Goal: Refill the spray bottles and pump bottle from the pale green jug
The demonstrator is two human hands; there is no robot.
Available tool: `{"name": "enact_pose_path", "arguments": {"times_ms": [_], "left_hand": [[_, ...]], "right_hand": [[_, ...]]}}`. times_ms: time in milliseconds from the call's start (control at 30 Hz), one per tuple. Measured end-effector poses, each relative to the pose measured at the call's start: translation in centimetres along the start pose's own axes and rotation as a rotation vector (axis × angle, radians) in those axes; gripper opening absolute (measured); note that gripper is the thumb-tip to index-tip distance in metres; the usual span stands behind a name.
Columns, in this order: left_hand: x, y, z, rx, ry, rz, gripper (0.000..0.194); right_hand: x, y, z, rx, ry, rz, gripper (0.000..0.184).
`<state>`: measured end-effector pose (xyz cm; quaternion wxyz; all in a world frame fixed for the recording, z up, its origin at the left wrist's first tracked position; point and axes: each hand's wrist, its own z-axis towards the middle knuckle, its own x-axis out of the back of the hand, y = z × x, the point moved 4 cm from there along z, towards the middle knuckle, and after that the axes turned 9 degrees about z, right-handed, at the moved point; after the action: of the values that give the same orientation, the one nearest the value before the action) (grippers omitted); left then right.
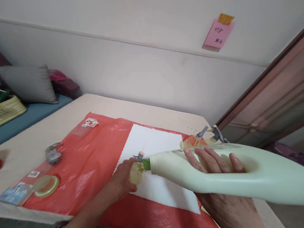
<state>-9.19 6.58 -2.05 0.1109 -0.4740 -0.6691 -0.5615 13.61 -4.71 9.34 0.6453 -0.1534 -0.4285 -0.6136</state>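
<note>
My right hand (pixel 214 164) is wrapped round the handle of a large pale-green detergent bottle (pixel 267 173), which lies tipped nearly level. Its green spout (pixel 147 164) meets the mouth of a small clear bottle (pixel 136 174) with pale yellow liquid in it. Closed round that small bottle is my left hand (pixel 123 178). Just beyond it, a grey nozzle piece with a peach end (pixel 140 156) shows over a white sheet with a scalloped edge (pixel 162 140); whether it is attached to the bottle is unclear. The large bottle hides part of the sheet.
A red plastic cover (pixel 99 152) lies on the pale tabletop (pixel 109 106). Glass bottles with grey tops (pixel 192 142) stand behind the detergent bottle. To the left are a round lid (pixel 46 186), a small clear-wrapped item (pixel 53 154) and plastic packets (pixel 15 194). A pink note (pixel 219 33) hangs on the wall.
</note>
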Motion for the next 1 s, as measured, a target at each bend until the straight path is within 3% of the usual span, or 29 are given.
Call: {"name": "enact_pose_path", "arguments": {"times_ms": [1000], "left_hand": [[-0.8,-0.7,1.0,-0.001,-0.005,0.05,0.093]], "right_hand": [[0.6,-0.3,0.3,-0.006,-0.005,0.012,0.06]]}}
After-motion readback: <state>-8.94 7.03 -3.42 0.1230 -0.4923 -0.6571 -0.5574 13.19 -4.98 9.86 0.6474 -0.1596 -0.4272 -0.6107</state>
